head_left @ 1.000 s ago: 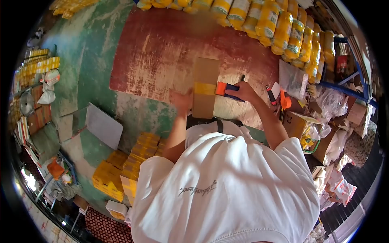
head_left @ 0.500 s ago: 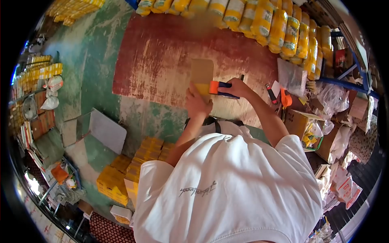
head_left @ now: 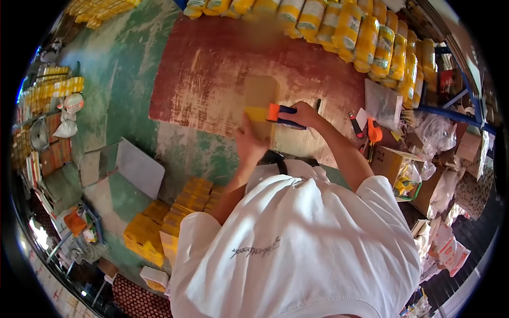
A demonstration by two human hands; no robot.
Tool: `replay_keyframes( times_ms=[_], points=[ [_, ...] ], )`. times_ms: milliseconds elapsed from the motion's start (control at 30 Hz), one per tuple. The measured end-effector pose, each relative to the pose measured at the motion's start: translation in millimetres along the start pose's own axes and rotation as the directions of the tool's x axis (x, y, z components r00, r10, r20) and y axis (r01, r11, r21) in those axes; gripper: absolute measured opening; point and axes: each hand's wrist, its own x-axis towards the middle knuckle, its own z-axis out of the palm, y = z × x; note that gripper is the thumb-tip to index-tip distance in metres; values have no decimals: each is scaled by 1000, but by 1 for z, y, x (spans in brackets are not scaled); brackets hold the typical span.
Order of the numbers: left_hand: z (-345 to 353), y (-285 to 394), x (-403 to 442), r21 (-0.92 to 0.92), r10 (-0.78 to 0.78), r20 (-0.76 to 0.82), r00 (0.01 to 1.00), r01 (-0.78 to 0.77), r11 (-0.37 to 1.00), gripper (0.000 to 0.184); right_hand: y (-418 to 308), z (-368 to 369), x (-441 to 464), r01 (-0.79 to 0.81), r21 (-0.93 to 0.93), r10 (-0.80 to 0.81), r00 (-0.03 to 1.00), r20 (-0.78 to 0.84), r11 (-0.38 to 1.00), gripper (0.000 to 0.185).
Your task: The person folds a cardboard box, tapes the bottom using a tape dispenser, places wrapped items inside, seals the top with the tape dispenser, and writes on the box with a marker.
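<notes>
A brown cardboard box [head_left: 260, 90] lies on the worn red tabletop [head_left: 207, 74] in front of me. Across its near part runs a band of yellow tape [head_left: 256, 113]. My left hand [head_left: 250, 142] grips the box's near left side, fingers pressed against it. In my right hand [head_left: 306, 114] is a blue tape dispenser [head_left: 286, 116] with an orange front end, which meets the box's right edge at the tape band. A thin dark stick-like thing [head_left: 318, 104] lies just beyond my right hand.
Yellow-wrapped packs [head_left: 367, 45] line the table's far edge. At the right lie a red-and-black utility knife [head_left: 355, 125], an orange-handled tool [head_left: 374, 132] and a clear plastic bag [head_left: 383, 102]. An open carton [head_left: 391, 161] stands beside the table. Yellow parcels [head_left: 144, 233] sit at lower left.
The dispenser and my right hand have shifted left, onto the box's right edge. My left hand and the box have moved slightly left as well.
</notes>
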Motion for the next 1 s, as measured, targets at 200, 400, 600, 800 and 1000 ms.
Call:
replay_keyframes(
  times_ms=[200, 400, 600, 800, 1000],
  points=[
    [-89, 47, 41, 113, -34, 157, 987, 16, 994, 105, -13, -8, 33, -65, 338, 53, 998, 43, 939, 62],
    [-90, 63, 175, -210, 262, 327, 908, -200, 957, 76, -20, -43, 75, -221, 819, 61, 973, 223, 529, 49],
    [-95, 143, 206, 27, 304, 108, 947, -308, 951, 75, 49, -88, 122, -414, 903, -78, 903, 423, 112, 46],
    [-39, 139, 176, 33, 368, -109, 923, -367, 930, 102, 65, -101, 150, -339, 939, -58, 938, 342, 48, 37],
    [-33, 164, 172, 317, 251, -92, 964, -211, 925, 122, 68, -100, 157, -298, 951, -66, 951, 303, 85, 33]
  ],
)
